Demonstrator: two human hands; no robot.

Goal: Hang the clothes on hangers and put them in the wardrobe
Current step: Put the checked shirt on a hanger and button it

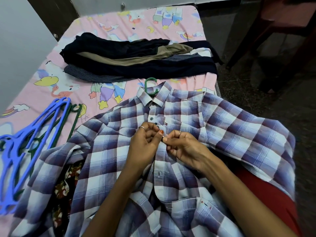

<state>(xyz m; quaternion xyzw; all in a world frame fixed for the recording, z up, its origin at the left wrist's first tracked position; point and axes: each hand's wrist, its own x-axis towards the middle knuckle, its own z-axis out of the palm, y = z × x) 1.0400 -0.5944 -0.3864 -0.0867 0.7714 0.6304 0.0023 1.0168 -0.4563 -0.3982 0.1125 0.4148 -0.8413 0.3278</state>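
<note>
Mid-frame on the bed (119, 19), both hands, left (145, 144) and right (184, 147), are pinching the checked shirt (106, 151) placket, buttoning it so it's staying on the green hanger (150, 85).
</note>
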